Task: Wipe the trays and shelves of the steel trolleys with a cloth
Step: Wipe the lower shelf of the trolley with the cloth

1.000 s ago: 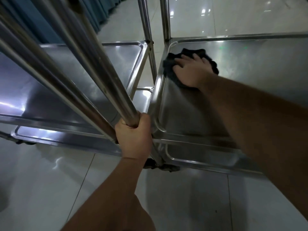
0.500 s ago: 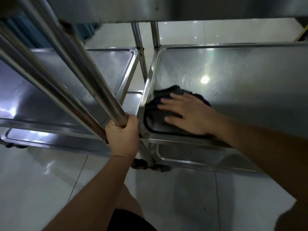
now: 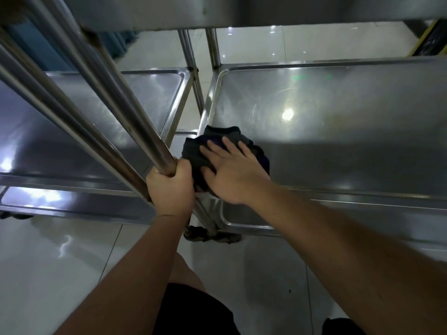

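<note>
A dark cloth (image 3: pixel 193 151) lies bunched at the near left corner of the right trolley's steel shelf (image 3: pixel 338 131). My right hand (image 3: pixel 232 172) presses flat on the cloth with fingers spread, covering much of it. My left hand (image 3: pixel 170 187) is closed around a slanted steel upright (image 3: pixel 116 102) just left of that corner. A second trolley's shelf (image 3: pixel 72 126) sits to the left, behind the uprights.
A lower tray (image 3: pixel 242 223) shows under the right shelf, and another tray (image 3: pixel 72 204) under the left shelf. An upper shelf edge (image 3: pixel 217 13) hangs overhead. A caster (image 3: pixel 210 235) stands on the glossy tiled floor (image 3: pixel 60 262). Blue curtain folds (image 3: pixel 36 44) are at far left.
My right hand has dragged the cloth from the far left part of the shelf toward me, to its near left corner. My left hand has stayed on the upright.
</note>
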A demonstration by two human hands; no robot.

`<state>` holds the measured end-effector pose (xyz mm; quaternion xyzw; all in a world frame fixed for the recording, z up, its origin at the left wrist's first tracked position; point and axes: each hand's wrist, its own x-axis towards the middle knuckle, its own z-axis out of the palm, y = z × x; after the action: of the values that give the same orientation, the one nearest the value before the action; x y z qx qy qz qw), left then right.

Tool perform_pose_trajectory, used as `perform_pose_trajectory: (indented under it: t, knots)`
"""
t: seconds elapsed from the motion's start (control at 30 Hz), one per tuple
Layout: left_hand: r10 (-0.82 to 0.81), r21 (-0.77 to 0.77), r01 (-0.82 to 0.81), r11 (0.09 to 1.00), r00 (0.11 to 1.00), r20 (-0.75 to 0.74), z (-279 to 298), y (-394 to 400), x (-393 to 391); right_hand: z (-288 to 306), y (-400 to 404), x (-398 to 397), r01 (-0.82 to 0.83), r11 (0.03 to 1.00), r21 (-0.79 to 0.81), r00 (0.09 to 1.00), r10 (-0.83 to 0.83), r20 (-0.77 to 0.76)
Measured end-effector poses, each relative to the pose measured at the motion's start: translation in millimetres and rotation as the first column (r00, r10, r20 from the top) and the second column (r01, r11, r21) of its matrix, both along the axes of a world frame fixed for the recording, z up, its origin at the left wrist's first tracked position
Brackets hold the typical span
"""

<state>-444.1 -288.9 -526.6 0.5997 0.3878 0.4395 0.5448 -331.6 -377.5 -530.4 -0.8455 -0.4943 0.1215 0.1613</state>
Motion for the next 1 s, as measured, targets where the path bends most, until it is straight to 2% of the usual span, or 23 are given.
perform_pose_trajectory:
  t: [0.23, 0.33, 0.4, 0.5, 0.6, 0.67, 0.73, 0.8, 0.83, 1.0]
  knots:
    - [-0.024, 0.008, 0.025, 1.0, 0.993, -0.114, 1.5, -0.1, -6.3, 4.4, -50.1, 1.7, -0.001, 0.999, -0.036, 0.999, 0.002, 0.033]
    - [-0.036, -0.037, 0.03, 0.999, 0.983, -0.182, 4.5, 1.3, -13.0, 4.4, -71.6, 11.5, 0.037, 0.998, -0.053, 0.999, -0.035, 0.03]
    - [-0.071, -0.048, 0.061, 0.997, 0.964, -0.255, 6.9, 0.2, -19.6, 3.6, -83.8, 16.8, 0.065, 0.996, -0.063, 0.997, -0.063, 0.033]
    - [-0.07, 0.046, 0.097, 0.994, 0.912, -0.404, 4.3, -13.2, -36.8, 3.5, -99.5, 24.6, 0.094, 0.992, -0.084, 0.995, -0.091, 0.033]
    - [0.018, 0.052, 0.002, 0.999, 0.928, -0.373, -4.6, -45.1, -58.4, 2.7, -117.6, 32.5, 0.143, 0.985, -0.094, 0.989, -0.139, 0.047]
    - [-0.034, 0.056, 0.059, 0.997, 0.929, -0.368, -6.4, -71.7, -62.1, 0.7, -132.0, 38.0, 0.177, 0.98, -0.094, 0.983, -0.173, 0.057]
    - [-0.194, 0.22, 0.32, 0.922, 0.87, -0.453, -7.1, -94.8, -56.6, -1.1, -147.4, 43.4, 0.206, 0.974, -0.098, 0.977, -0.2, 0.068]
    - [-0.284, 0.38, 0.565, 0.733, 0.761, -0.583, -8.0, -111.6, -42.3, -1.6, -164.9, 50.2, 0.245, 0.964, -0.101, 0.969, -0.239, 0.068]
    - [-0.302, 0.404, 0.631, 0.662, 0.718, -0.627, -7.2, -118.2, -33.0, -1.6, -174.5, 54.4, 0.271, 0.958, -0.098, 0.962, -0.265, 0.064]
    - [-0.286, 0.441, 0.786, 0.433, 0.584, -0.76, -6.8, -147.9, 14.1, -1.8, -221.8, 78.3, 0.369, 0.923, -0.109, 0.929, -0.367, 0.042]
